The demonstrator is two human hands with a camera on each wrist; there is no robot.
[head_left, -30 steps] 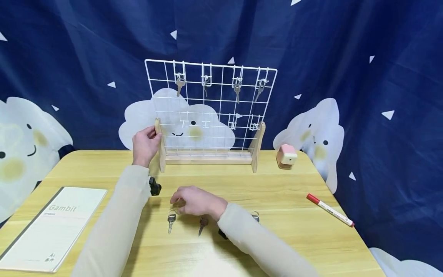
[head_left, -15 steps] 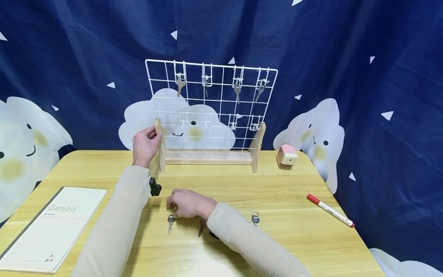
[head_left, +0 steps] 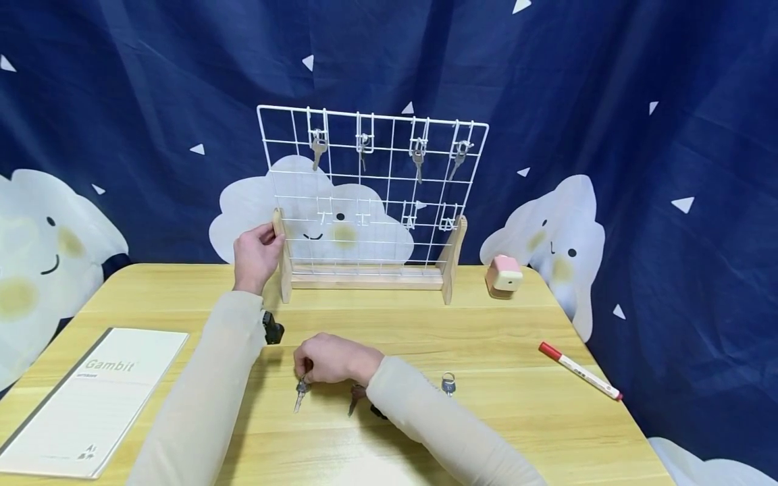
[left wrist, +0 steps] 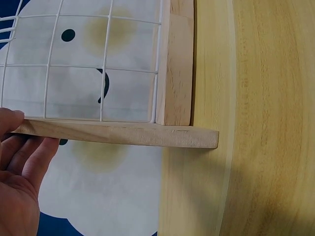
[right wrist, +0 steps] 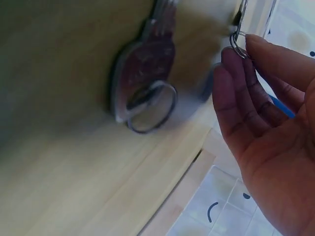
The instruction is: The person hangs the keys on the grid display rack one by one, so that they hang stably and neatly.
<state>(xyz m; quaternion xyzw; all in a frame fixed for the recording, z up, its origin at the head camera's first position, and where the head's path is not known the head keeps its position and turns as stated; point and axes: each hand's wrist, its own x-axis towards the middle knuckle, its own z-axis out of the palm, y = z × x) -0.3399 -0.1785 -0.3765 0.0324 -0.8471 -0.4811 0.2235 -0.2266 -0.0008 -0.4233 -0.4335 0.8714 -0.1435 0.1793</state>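
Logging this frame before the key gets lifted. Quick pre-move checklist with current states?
1. Right hand has the key: ok. The fingers pinch its ring at the tips; the blade lies on the table.
2. Grip firm enough to lift: cannot tell; only the fingertips catch the ring.
3. Rack steadied: ok. Left hand holds its left wooden post.
4. Free hook: ok. The four top hooks carry keys; the lower hooks look bare.
5. Neighbouring key apart from the gripped one: ok; it lies beside it, partly hidden by the right wrist.
6. Third key out of the way: ok, right of the forearm.
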